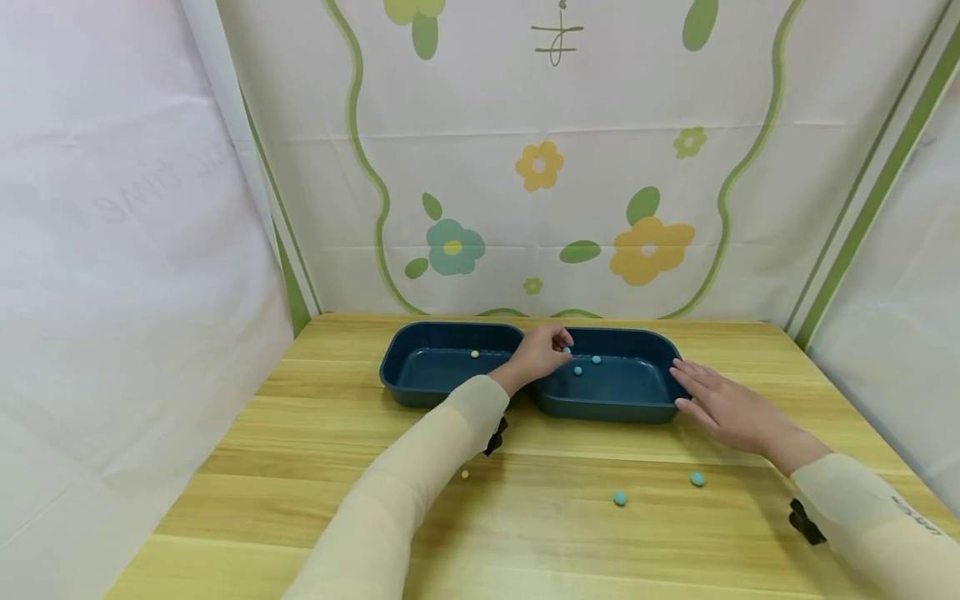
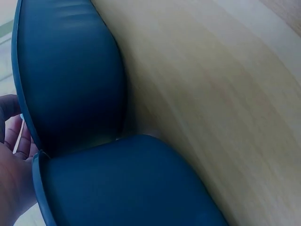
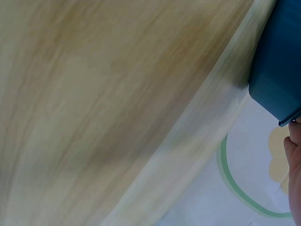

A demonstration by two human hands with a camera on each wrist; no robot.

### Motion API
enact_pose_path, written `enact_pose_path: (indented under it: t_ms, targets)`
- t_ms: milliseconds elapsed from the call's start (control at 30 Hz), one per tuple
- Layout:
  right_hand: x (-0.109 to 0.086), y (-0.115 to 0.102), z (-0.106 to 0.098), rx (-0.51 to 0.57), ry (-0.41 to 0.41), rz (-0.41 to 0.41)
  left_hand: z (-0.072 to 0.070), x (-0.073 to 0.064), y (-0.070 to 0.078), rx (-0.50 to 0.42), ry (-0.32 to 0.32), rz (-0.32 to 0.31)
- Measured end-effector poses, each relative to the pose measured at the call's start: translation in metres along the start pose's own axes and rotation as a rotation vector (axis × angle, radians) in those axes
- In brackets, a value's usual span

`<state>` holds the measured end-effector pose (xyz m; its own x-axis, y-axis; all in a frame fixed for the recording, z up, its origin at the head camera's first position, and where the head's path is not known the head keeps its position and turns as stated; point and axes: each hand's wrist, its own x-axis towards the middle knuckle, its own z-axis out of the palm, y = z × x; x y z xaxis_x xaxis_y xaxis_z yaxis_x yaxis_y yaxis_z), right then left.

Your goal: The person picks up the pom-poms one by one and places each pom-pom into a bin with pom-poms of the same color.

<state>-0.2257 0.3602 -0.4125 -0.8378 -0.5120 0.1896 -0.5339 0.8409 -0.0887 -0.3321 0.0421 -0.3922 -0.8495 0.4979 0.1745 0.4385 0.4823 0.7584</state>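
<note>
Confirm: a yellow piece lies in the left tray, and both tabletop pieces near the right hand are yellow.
Wrong colour: in the head view, both tabletop pieces near the right hand are turquoise. A yellow piece does lie in the left tray.

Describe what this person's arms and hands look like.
The left hand and right hand are ungloved. The left sleeve and right sleeve are long and cream, with a greyer band near each wrist. Dark lettering marks the right one. A small black piece shows by each cuff.
</note>
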Motion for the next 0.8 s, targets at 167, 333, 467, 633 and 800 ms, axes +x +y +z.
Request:
enact_pose_path:
  t_ms: [167, 333, 467, 633, 800]
  targets:
    - [-0.0001, 0.0, 0.0, 0.005, -0.002, 0.001, -0.0001, -0.0005, -0.0005, 0.009, 0.007, -0.003]
    - [-0.0003, 0.0002, 0.0002, 0.005, 0.003, -0.001, 0.0001, 0.0002, -0.0007, 0.018, 0.015, -0.007]
    - [-0.0004, 0.0005, 0.0006, 0.008, 0.002, 0.001, -0.0003, 0.0009, -0.0007, 0.022, 0.013, -0.009]
    - [-0.0003, 0.0006, 0.0005, 0.002, -0.003, 0.003, -0.0018, 0.0016, -0.0009, 0.035, 0.007, -0.009]
    - [0.0001, 0.0014, 0.0009, 0.005, -0.006, 0.005, -0.0021, 0.0027, -0.0016, 0.041, 0.013, -0.024]
